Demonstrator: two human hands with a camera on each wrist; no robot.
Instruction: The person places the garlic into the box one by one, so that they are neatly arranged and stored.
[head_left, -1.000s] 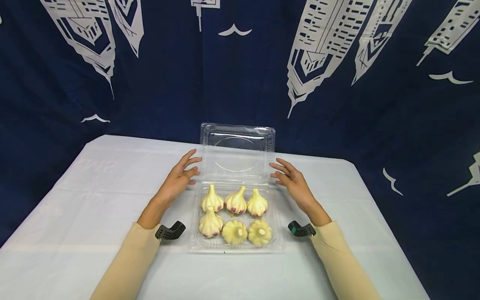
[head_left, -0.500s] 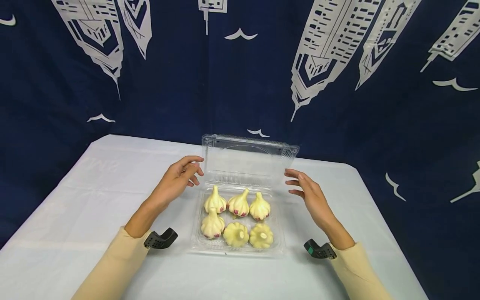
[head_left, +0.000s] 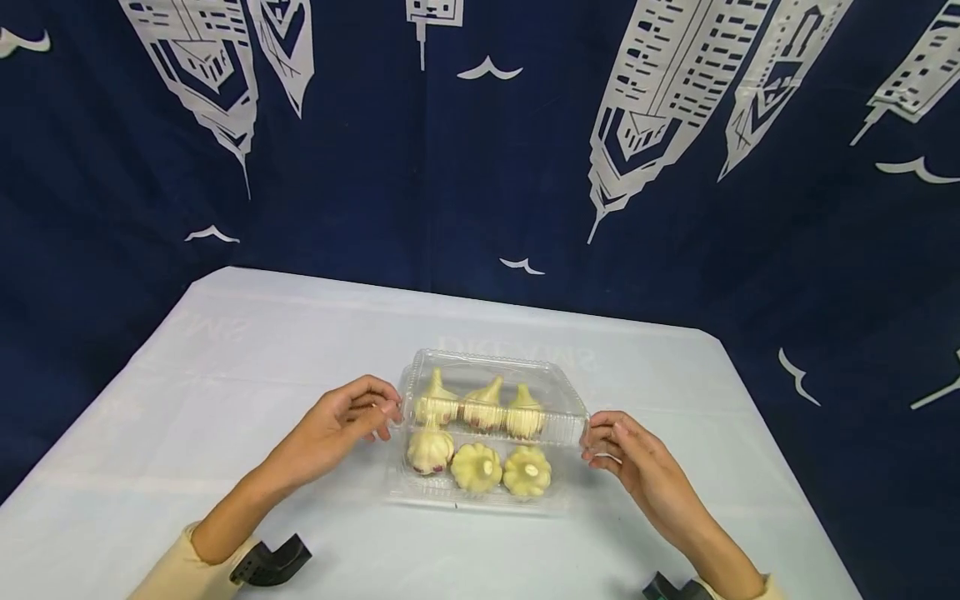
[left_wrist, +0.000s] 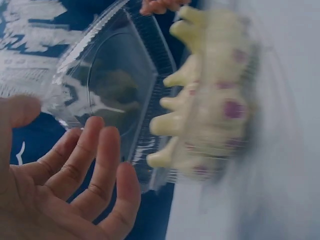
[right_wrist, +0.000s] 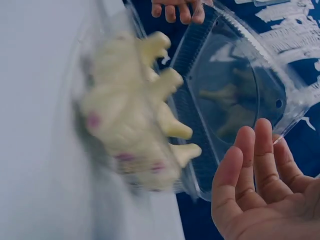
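Observation:
A clear plastic clamshell box [head_left: 480, 500] holds several pale garlic bulbs in two rows. Purple patches mark some bulbs [left_wrist: 232, 107] in the left wrist view. Hinged at the back, the clear lid [head_left: 491, 427] leans forward, its front part over the bulbs. My left hand [head_left: 341, 425] is at the lid's left side, fingertips right at its edge. At the opposite front corner, the fingers of my right hand [head_left: 637, 462] touch the lid. Both wrist views show gently bent fingers, with the left thumb [left_wrist: 20, 110] apart from the others.
A white cloth with faint lettering covers the table [head_left: 300, 333]. Behind it hangs a dark blue curtain [head_left: 360, 183] printed with white buildings and birds. Dark wrist bands [head_left: 272, 560] sit at the cuffs of beige sleeves [head_left: 187, 571].
The lid has swung from nearly upright forward and down over the bulbs. Both hands have come down towards me along its sides. The box's base has stayed in place.

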